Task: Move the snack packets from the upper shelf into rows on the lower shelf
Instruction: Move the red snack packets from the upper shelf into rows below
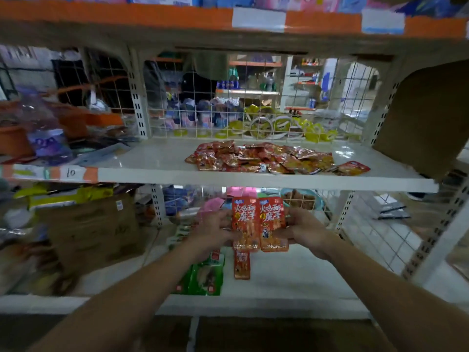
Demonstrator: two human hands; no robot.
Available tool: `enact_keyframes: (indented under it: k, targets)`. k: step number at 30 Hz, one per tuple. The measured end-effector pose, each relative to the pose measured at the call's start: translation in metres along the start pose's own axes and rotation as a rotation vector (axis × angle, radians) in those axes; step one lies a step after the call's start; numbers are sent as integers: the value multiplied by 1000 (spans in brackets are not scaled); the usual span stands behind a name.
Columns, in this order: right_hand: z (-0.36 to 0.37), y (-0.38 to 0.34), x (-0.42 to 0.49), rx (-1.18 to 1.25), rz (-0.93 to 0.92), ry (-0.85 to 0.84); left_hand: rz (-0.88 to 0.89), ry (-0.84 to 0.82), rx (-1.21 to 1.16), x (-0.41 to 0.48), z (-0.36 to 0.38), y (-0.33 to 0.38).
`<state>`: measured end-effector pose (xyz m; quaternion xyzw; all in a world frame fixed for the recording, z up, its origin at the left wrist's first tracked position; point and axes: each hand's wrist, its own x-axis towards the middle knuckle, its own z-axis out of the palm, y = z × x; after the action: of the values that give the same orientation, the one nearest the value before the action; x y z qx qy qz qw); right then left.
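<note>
A loose heap of red-orange snack packets lies on the upper white shelf, right of its middle. Below it, over the lower shelf, I hold two of the same packets upright side by side. My left hand grips the left packet by its left edge. My right hand grips the right packet by its right edge. One more red packet lies flat on the lower shelf just under the held pair.
Green packets lie on the lower shelf left of the red one. A cardboard box stands at the lower left. A brown cardboard flap hangs at the upper right. Wire mesh backs both shelves. A price strip marked 10 is on the upper shelf edge.
</note>
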<state>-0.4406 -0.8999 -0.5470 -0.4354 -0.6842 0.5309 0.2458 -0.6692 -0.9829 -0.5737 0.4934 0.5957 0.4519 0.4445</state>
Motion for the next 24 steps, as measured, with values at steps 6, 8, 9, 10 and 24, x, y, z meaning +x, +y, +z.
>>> enact_keyframes:
  k: [6,8,9,10,24]
  targets:
    - [12,43,39,-12,71,-25,-40,-27,-19,33,-7,-53]
    - [15,56,59,-20,93,-29,-40,-46,12,50,-10,-69]
    - [17,62,69,-21,103,-37,-31,-60,41,59,-11,-76]
    - [19,68,79,-22,113,-46,-31,-69,57,69,-12,-85]
    - [47,184,212,-30,305,-121,-373,-7,78,181,2,-214]
